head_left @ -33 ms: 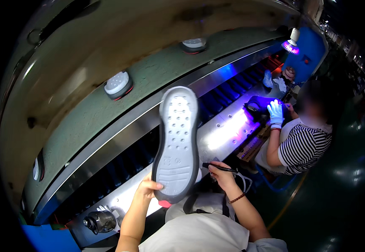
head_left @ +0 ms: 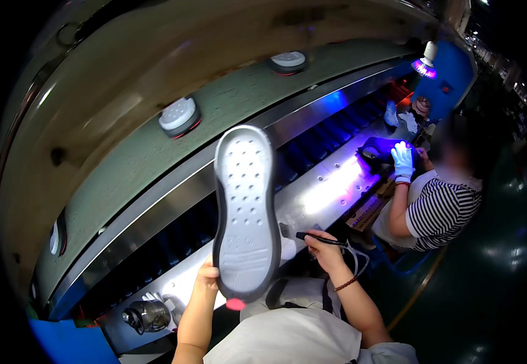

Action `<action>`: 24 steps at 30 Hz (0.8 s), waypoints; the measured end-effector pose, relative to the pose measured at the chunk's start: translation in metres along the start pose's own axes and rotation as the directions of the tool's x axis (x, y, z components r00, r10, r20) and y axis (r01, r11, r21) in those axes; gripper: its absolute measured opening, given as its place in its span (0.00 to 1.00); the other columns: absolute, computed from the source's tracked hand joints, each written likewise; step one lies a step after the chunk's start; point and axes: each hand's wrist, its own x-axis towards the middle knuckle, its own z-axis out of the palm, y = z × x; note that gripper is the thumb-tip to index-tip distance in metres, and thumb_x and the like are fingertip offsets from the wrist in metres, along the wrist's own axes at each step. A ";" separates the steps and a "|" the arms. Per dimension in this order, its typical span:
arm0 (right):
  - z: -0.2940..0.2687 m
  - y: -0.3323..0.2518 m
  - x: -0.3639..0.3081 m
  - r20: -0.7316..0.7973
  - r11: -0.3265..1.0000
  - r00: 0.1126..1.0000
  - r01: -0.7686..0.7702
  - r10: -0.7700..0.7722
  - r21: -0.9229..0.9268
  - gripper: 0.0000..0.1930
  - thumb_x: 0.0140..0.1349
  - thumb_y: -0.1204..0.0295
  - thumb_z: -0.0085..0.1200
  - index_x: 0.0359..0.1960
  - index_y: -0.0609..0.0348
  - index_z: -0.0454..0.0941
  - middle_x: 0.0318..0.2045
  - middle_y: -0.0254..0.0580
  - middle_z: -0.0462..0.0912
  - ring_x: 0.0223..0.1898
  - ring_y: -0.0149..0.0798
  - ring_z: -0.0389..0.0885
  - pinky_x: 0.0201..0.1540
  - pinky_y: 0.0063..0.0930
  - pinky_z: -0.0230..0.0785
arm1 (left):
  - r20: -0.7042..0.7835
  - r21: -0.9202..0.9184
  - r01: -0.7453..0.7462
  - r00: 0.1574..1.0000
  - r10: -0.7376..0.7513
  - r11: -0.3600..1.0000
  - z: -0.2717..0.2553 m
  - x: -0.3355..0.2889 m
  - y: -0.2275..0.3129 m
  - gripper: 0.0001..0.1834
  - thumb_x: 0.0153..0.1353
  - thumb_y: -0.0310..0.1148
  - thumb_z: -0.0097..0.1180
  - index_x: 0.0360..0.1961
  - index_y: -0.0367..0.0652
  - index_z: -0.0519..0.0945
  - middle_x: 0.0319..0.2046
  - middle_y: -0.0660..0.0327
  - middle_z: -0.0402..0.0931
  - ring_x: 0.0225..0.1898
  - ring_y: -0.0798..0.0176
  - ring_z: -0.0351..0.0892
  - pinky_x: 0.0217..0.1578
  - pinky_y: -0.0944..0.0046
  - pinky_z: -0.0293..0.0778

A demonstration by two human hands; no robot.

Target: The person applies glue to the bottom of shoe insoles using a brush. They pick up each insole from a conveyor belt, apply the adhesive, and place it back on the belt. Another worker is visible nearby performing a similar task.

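A shoe sole (head_left: 243, 236) stands upright before me, its pale grey dimpled face toward me, with a dark grey rim and a pink-red piece at its lower end. My left hand (head_left: 207, 274) is closed on the sole's lower left edge; some of the fingers are hidden behind it. To the right of the sole, my right hand (head_left: 323, 246) grips a slim black pen-like tool (head_left: 312, 238) with a cable running off behind the hand. The tool's tip points left toward the sole, apart from it. A whitish thing (head_left: 288, 249) shows partly behind the sole's right edge.
Beyond a metal rail, a green conveyor belt (head_left: 136, 164) carries several soles (head_left: 180, 117). A metal ledge (head_left: 312, 203) runs along my side, with a dark pot-like container (head_left: 146, 316) at left. At right, a seated co-worker's gloved hand (head_left: 402, 161) works under a purple lamp (head_left: 424, 64).
The sole has shifted left and turned slightly, with my left hand still on it. My right hand and the tool sit a little farther right. The whole view has shifted slightly.
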 end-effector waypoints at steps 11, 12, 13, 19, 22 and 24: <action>0.051 0.000 -0.039 0.246 0.981 0.962 0.073 -0.117 0.183 0.07 0.52 0.81 0.51 0.34 0.64 0.75 0.35 0.46 0.78 0.35 0.36 0.76 0.41 0.23 0.68 | -0.173 -0.255 -0.191 0.973 0.150 0.948 -0.024 -0.062 -0.022 0.57 0.40 0.78 0.33 0.60 0.41 0.57 0.54 0.48 0.62 0.55 0.46 0.63 0.55 0.50 0.60; 0.063 -0.004 -0.049 0.342 0.983 0.931 0.069 -0.124 0.168 0.08 0.51 0.81 0.51 0.34 0.65 0.75 0.35 0.47 0.79 0.38 0.39 0.77 0.46 0.26 0.67 | -0.205 -0.240 -0.205 0.966 0.157 0.949 -0.024 -0.068 -0.020 0.57 0.39 0.79 0.30 0.60 0.41 0.58 0.54 0.49 0.63 0.54 0.48 0.64 0.55 0.52 0.61; 0.078 -0.008 -0.059 0.415 0.988 0.901 0.075 -0.125 0.135 0.08 0.50 0.80 0.51 0.33 0.66 0.76 0.35 0.49 0.79 0.40 0.39 0.77 0.48 0.29 0.66 | -0.227 -0.229 -0.216 0.960 0.163 0.949 -0.026 -0.072 -0.019 0.58 0.39 0.80 0.28 0.59 0.41 0.58 0.53 0.50 0.64 0.54 0.50 0.65 0.54 0.53 0.62; 0.149 -0.004 -0.059 0.634 0.977 0.770 0.178 -0.065 -0.116 0.09 0.50 0.82 0.55 0.35 0.69 0.77 0.32 0.46 0.80 0.33 0.30 0.78 0.40 0.19 0.70 | -0.448 -0.116 -0.366 0.849 0.280 0.924 0.002 -0.082 -0.017 0.51 0.48 0.75 0.23 0.59 0.42 0.58 0.52 0.54 0.65 0.52 0.57 0.65 0.53 0.59 0.62; 0.175 -0.003 -0.052 0.643 0.967 0.765 0.195 -0.047 -0.162 0.09 0.49 0.81 0.57 0.35 0.68 0.77 0.31 0.44 0.80 0.33 0.29 0.78 0.40 0.18 0.70 | -0.454 -0.115 -0.399 0.836 0.309 0.910 0.013 -0.085 -0.020 0.50 0.50 0.74 0.22 0.59 0.42 0.57 0.52 0.55 0.65 0.51 0.58 0.66 0.52 0.60 0.63; 0.186 -0.011 -0.051 0.652 0.960 0.757 0.215 -0.048 -0.179 0.08 0.49 0.80 0.57 0.33 0.67 0.78 0.30 0.43 0.81 0.32 0.28 0.78 0.39 0.17 0.70 | -0.412 -0.166 -0.399 0.859 0.304 0.902 0.012 -0.085 -0.024 0.49 0.50 0.73 0.21 0.59 0.42 0.57 0.52 0.56 0.65 0.50 0.59 0.67 0.52 0.61 0.63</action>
